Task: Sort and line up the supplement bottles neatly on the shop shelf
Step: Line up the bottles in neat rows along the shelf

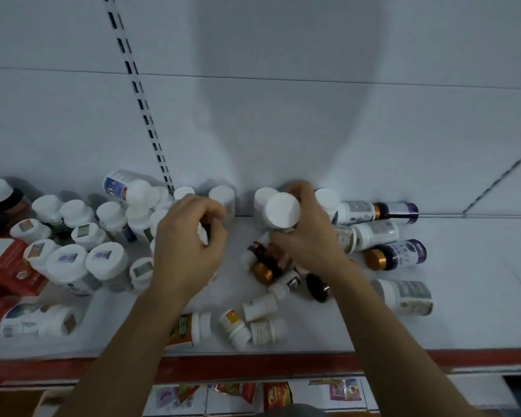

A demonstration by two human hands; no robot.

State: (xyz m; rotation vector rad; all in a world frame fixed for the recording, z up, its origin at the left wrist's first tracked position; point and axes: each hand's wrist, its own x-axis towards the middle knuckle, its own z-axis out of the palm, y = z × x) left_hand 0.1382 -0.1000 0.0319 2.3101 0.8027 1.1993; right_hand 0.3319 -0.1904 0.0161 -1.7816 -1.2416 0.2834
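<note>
Two items are gripped at a shop shelf [418, 335].
Centre frame: a white-capped bottle [283, 209] is clamped in the right hand [309, 240]'s curled fingers; a small white bottle [204, 234], mostly hidden, is enclosed by the left hand [190, 240].

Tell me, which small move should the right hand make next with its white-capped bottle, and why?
Probably set it down upright against the back wall. The right hand grips the white-capped bottle beside a standing bottle there, while tipped bottles lie in front. The left hand holds a small white bottle.
</note>
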